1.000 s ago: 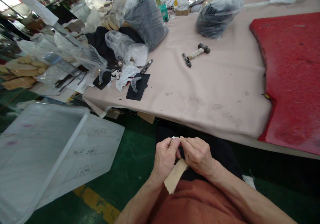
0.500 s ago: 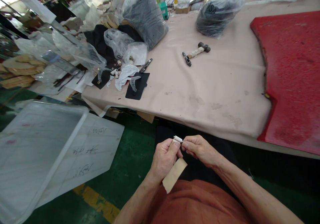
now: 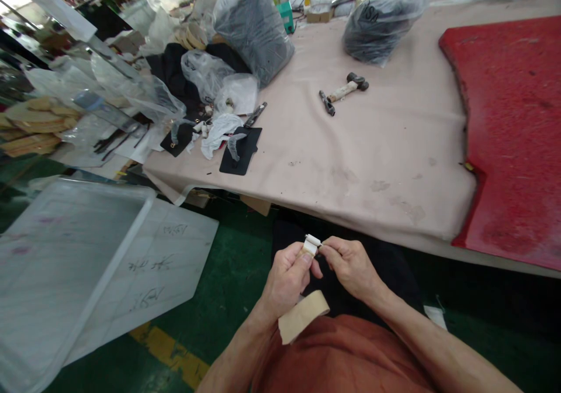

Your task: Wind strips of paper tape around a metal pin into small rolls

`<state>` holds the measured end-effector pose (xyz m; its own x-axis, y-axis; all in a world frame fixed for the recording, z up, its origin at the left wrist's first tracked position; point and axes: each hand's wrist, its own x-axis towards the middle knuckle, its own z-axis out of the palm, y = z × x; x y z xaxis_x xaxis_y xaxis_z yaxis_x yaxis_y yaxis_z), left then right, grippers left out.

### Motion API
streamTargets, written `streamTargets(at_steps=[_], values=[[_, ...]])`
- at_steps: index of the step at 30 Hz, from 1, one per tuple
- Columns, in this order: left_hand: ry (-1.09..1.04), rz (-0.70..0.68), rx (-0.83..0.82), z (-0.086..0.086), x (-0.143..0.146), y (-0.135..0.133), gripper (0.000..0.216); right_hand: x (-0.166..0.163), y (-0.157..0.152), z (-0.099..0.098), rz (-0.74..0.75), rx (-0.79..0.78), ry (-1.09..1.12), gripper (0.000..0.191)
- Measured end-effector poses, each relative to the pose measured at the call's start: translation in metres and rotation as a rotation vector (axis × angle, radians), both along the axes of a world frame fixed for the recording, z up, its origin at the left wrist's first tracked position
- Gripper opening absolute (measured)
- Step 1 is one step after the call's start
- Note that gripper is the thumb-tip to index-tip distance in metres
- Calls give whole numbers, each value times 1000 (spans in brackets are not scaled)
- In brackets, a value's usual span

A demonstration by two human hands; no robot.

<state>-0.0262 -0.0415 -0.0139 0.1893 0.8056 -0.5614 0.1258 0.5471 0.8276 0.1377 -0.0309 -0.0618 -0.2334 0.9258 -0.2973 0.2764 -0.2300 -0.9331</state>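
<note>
Above my lap, my left hand (image 3: 291,276) is closed on a pale beige strip (image 3: 304,316), perhaps tape or thin material. Its loose end hangs below the hand and curls over the orange-brown shirt. At the strip's upper end, a small white roll (image 3: 312,241) shows past the left thumb, seemingly wound on a thin rod. My right hand (image 3: 348,264) pinches the right end of this rod between thumb and forefinger. The fingers hide most of the rod, so its kind is not clear.
A covered table (image 3: 385,147) lies ahead, bearing a hammer (image 3: 344,92), a black punch-like tool (image 3: 326,103), a red board (image 3: 517,135), bagged goods (image 3: 254,27) and black flat pieces (image 3: 241,150). A white plastic bin (image 3: 175,252) stands on the floor at left.
More of the white roll and the strip below it shows above my left thumb. The strip's loose end has swung lower and curls more. The right hand still pinches the rod end.
</note>
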Motion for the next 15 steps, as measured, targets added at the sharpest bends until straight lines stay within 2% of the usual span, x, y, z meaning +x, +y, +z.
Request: streamTargets(at_steps=[5, 7, 10, 15], values=[[6, 0, 3, -3, -2, 0, 35, -8, -12, -6, -37, 567, -350, 31], [9, 3, -5, -4, -3, -1, 35, -9, -15, -7, -24, 727, -486, 28], [0, 21, -22, -5, -4, -1, 36, -10, -15, -5, 6, 844, -590, 21], [51, 43, -25, -5, -3, -1, 43, -9, -12, -5, 11, 949, -633, 14]])
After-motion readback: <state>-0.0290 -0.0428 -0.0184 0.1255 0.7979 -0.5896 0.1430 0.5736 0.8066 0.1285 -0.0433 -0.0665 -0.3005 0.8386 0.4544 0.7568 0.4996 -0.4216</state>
